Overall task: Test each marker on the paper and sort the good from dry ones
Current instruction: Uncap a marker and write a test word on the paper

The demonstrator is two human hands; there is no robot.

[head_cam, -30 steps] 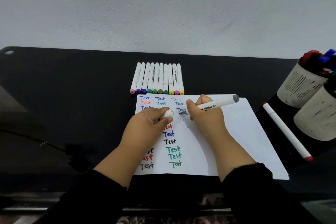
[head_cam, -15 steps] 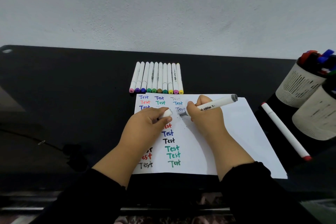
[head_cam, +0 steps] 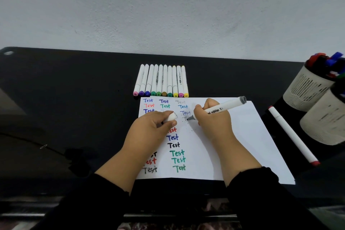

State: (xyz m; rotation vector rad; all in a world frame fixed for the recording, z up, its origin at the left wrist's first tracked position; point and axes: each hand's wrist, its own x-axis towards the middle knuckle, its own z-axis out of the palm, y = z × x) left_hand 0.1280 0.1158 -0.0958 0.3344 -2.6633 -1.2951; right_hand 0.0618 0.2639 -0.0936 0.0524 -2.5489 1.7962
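Note:
A white sheet of paper [head_cam: 242, 136] lies on the black table, covered with the word "Test" in several colours. My right hand [head_cam: 214, 125] grips a white marker with a grey end cap [head_cam: 229, 105], its grey tip touching the paper at a faint letter in the third column. My left hand [head_cam: 151, 130] rests on the paper and holds the marker's white cap [head_cam: 172, 117]. A row of several capped white markers [head_cam: 162, 80] lies just beyond the paper's far edge.
One white marker with red ends [head_cam: 291, 134] lies alone right of the paper. Two pale cylindrical holders [head_cam: 306, 91] [head_cam: 324, 127] stand at the right edge, the far one holding several pens. A grey wall rises behind the table [head_cam: 74, 99].
The marker tip has shifted down a line and a faint new stroke shows under the last "Test". Both hands have stayed nearly in place.

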